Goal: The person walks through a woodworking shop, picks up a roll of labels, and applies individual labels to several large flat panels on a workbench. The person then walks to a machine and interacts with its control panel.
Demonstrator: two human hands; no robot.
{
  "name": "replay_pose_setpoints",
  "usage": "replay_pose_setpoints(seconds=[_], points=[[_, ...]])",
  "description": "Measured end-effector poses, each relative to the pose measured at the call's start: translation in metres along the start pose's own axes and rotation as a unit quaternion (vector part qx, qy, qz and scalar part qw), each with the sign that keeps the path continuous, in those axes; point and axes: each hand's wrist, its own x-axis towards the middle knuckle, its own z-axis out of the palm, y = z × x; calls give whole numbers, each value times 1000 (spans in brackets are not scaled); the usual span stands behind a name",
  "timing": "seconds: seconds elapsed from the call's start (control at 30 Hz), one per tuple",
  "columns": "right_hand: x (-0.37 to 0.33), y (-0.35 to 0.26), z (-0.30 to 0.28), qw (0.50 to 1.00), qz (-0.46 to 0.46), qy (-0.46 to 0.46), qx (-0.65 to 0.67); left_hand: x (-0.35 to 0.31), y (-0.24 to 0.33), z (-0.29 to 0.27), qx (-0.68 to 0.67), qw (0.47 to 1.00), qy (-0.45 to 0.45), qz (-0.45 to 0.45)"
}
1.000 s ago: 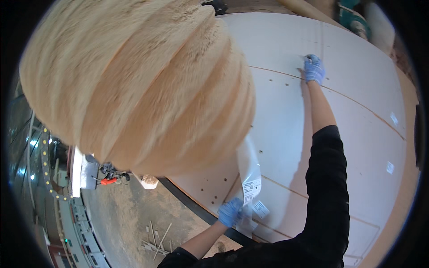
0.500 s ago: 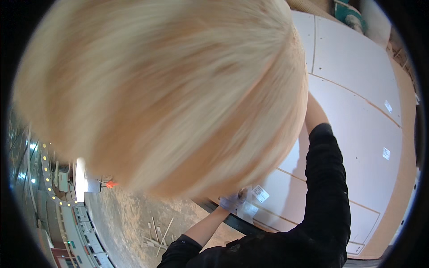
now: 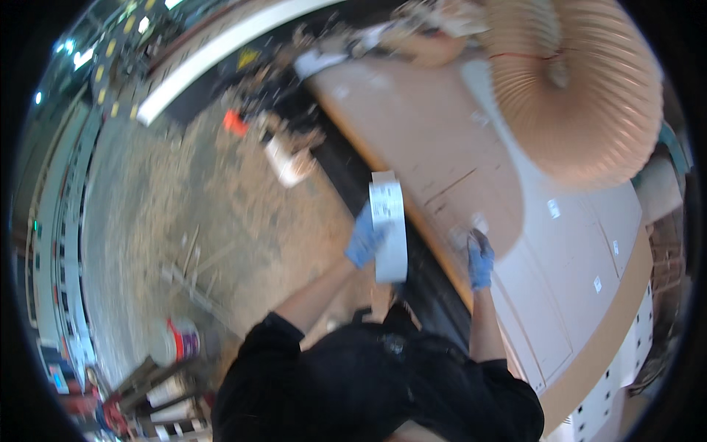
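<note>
Left hand (image 3: 362, 239), blue-gloved: raised ahead of the chest, forearm bare and running from the black sleeve at 7 o'clock up toward centre; fingers closed on the edge of a strip of white labels (image 3: 389, 227), which stands nearly upright and curls over at its top end. Right hand (image 3: 480, 258), blue-gloved: arm extended straight forward, palm down, fingertips pressed on the board (image 3: 412, 132) near its front edge; whether anything small sits under those fingers cannot be told, though a pale blurred patch lies just at the fingertips. Board: large, flat, pale brown and white, cut into panels, filling the field from 12 to 4 o'clock, with several small white stickers (image 3: 554, 208) already spread over the panels. Ribbed hose (image 3: 589, 96): wide, tan, hanging over the board at 1 o'clock. Floor at 9 o'clock: sawdust, offcuts, a white bucket (image 3: 175, 340) at 8 o'clock. Risks, as a judgement: the strip is held by one edge only and could fold back and stick to itself or the glove; it hangs beyond the board's edge, so a slip would drop it into the sawdust; dust on the board could stop a label holding; the hose hangs near enough to catch a raised arm.
</note>
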Motion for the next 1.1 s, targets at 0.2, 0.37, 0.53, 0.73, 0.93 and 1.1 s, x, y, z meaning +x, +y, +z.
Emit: replay_pose_setpoints(seconds=[0.2, 0.37, 0.53, 0.73, 0.93, 1.1], points=[[-145, -87, 229, 930, 96, -292, 201, -134, 68, -193, -36, 986, 157, -29], [-236, -166, 366, 859, 47, -461, 217, -247, 109, -293, -30, 961, 267, -62], [-321, -206, 475, 779, 20, -569, 261, -347, 122, -372, 23, 934, 350, -69], [-362, -238, 587, 745, 22, -623, 238, -382, 119, -446, 4, 909, 412, -68], [-332, -253, 714, 747, 32, -620, 239, -352, 89, -551, 104, 903, 393, -140], [-292, -280, 822, 778, -2, -600, 187, -298, 73, -643, 86, 912, 367, -162]])
